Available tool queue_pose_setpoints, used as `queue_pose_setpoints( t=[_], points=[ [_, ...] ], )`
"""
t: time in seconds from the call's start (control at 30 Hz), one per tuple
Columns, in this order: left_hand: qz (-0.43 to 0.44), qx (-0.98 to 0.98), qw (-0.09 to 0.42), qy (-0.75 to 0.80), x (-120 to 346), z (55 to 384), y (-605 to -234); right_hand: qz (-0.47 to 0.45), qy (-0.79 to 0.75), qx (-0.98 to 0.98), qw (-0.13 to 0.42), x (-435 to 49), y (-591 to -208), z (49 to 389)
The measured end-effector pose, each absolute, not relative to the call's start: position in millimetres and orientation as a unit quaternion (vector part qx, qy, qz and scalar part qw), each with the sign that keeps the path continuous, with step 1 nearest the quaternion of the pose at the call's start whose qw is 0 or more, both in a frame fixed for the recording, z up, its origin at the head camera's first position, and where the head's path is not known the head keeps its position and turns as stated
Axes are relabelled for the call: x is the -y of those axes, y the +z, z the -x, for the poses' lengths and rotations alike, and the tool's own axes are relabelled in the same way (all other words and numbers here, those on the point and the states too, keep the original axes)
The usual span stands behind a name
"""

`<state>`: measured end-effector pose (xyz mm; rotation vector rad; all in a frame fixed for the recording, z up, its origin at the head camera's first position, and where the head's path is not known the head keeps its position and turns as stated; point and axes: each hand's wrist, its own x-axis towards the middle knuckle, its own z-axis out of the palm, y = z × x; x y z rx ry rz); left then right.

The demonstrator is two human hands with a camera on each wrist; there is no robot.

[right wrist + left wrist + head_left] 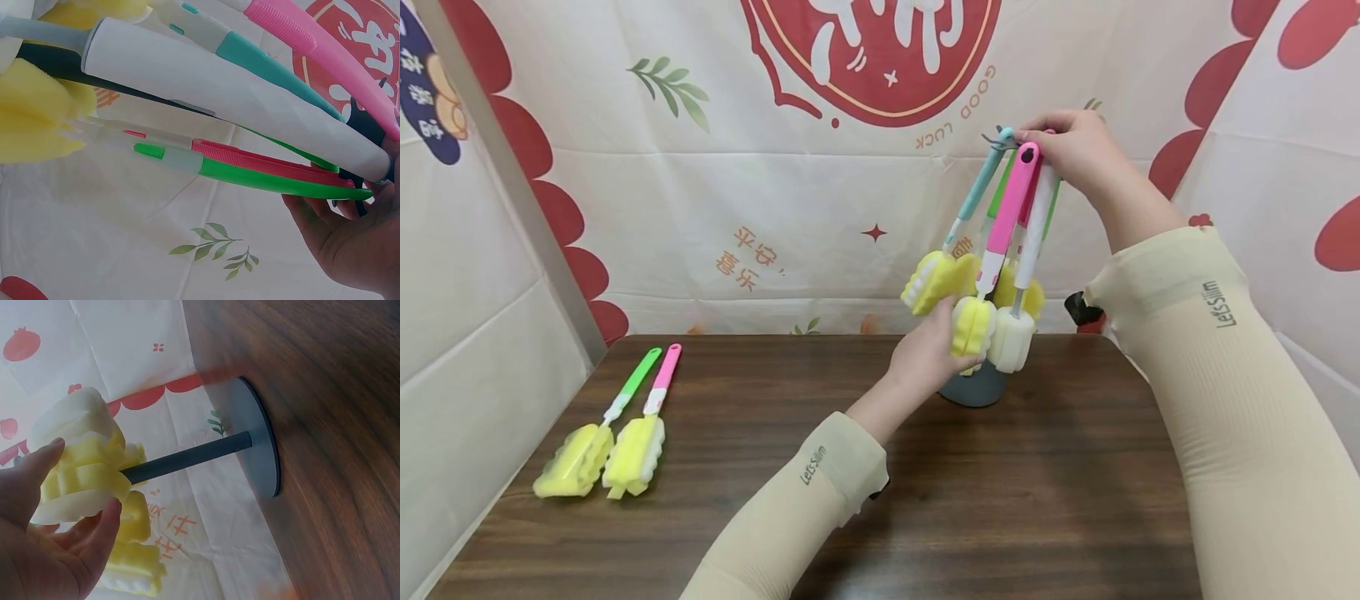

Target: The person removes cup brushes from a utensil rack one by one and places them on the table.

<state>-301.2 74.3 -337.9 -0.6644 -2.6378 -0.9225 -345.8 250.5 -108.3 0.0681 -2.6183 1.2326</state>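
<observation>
Several sponge brushes hang in a ring from the dark grey stand [187, 459], whose round base [973, 392] rests on the table. My left hand [925, 346] holds the yellow-and-white sponge head [87, 469] of a pink-handled brush [1011, 208], thumb and fingers on opposite sides. Up at the stand's hooks [1000, 137], my right hand [1078, 150] grips the top, beside the handle ends; its fingertips are partly hidden. Around the pole hang a white-handled brush [237, 100], a teal one [275, 72], a green one [269, 178] and a red one [262, 160].
On the left of the brown wooden table [775, 417] lie two more sponge brushes, one green-handled [636, 379] and one pink-handled [662, 379]. A printed cloth [820, 192] stands as a backdrop right behind the table's far edge.
</observation>
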Motion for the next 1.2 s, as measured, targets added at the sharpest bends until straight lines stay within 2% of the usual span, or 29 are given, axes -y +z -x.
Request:
queue_pose_setpoints(
  t=[1.2],
  points=[
    [0.247, 0.888, 0.168, -0.350, -66.7, 302.4, -339.2, -0.075, 0.367, 0.919, 0.126, -253.7, -109.2, 343.9]
  ],
)
